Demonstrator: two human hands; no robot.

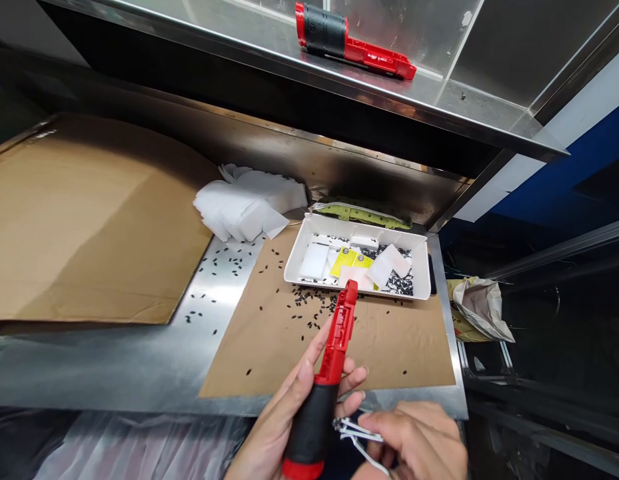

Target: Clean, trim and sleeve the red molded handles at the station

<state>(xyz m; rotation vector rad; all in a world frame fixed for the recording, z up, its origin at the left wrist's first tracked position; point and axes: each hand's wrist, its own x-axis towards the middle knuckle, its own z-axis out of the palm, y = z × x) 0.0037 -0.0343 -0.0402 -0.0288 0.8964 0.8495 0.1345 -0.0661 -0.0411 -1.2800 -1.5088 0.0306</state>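
Note:
My left hand is wrapped around a red and black plastic handle, whose open red end points up and away from me. My right hand pinches a bent metal wire clip close to the handle's side, and the two are not visibly touching. Beyond them, a white plastic tray holds black parts, white pieces and yellow cards. Many small black parts lie scattered on a brown paper sheet under the tray.
A similar red and black handle lies on a steel shelf overhead. A cardboard sheet covers the steel bench at left, with a stack of white paper behind it. A crumpled bag sits beyond the bench's right edge.

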